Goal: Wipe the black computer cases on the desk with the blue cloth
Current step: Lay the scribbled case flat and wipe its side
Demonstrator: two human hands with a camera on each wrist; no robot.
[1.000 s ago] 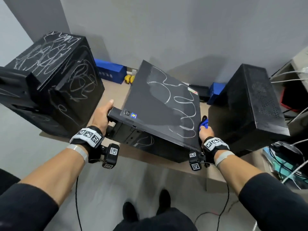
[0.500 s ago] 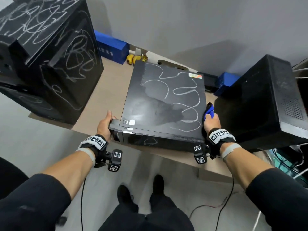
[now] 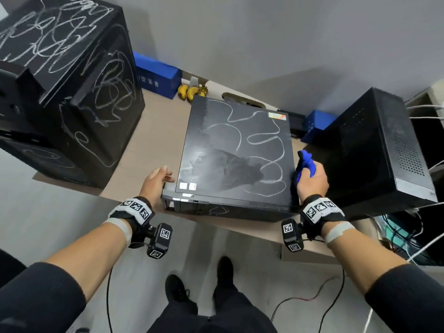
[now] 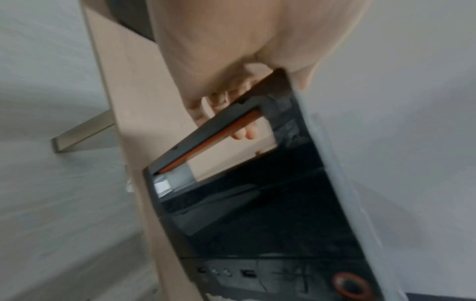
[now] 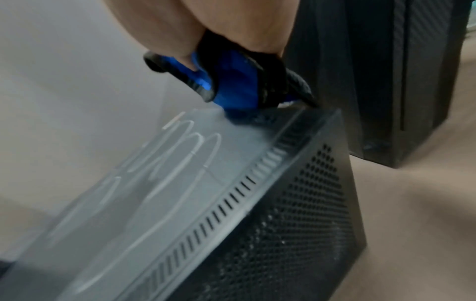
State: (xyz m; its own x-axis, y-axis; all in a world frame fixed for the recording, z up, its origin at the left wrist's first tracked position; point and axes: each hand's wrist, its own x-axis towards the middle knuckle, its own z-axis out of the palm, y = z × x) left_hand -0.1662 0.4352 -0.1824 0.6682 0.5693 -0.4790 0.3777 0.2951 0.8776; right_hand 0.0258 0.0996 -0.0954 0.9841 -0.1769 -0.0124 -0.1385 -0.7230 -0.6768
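Note:
The middle black computer case (image 3: 235, 150) lies flat on the desk (image 3: 156, 140), its top marked with white chalk loops and a smeared patch. My left hand (image 3: 156, 181) grips its front left corner; in the left wrist view my fingers (image 4: 244, 133) curl into the front handle opening of the case (image 4: 270, 213). My right hand (image 3: 312, 181) holds the bunched blue cloth (image 3: 306, 161) at the case's right edge. In the right wrist view the cloth (image 5: 237, 81) touches the top corner of the case (image 5: 180, 183). A large scribbled case (image 3: 72, 92) stands left, a clean-looking one (image 3: 374, 150) right.
Bananas (image 3: 191, 91) and a blue box (image 3: 156, 75) sit at the desk's back by the wall, and another blue box (image 3: 317, 123) lies behind the right case. White cables (image 3: 427, 164) hang at far right. The middle case's front overhangs the desk's near edge.
The middle case, tilted up on its far edge a second ago, has come down flat on the desk. Both hands stayed at its front corners, the cloth still in the right.

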